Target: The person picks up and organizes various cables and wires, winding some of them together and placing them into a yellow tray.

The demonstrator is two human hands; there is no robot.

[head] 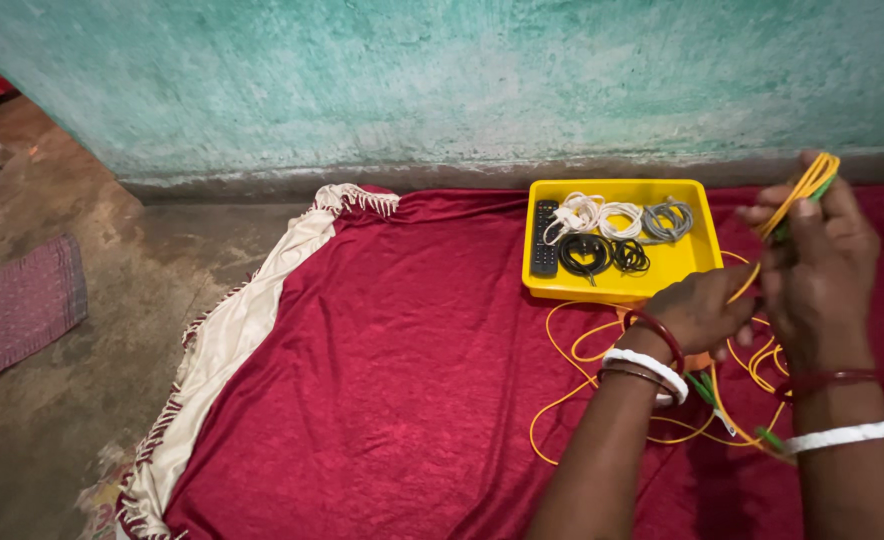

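Both my hands work a thin yellow cable (587,352) at the right of the head view. My right hand (822,262) is raised, with several yellow loops wound over its fingers up to the top. My left hand (699,306) pinches the strand just below those loops. The loose rest of the cable lies in tangled curves on the red cloth (402,370) under my wrists, with green connector ends (772,440) near my right forearm.
A yellow tray (697,262) sits on the cloth by the wall, holding a black remote (544,238), white, grey and black coiled cables. A green wall (442,80) runs behind. Bare floor and a purple mat (17,310) lie left.
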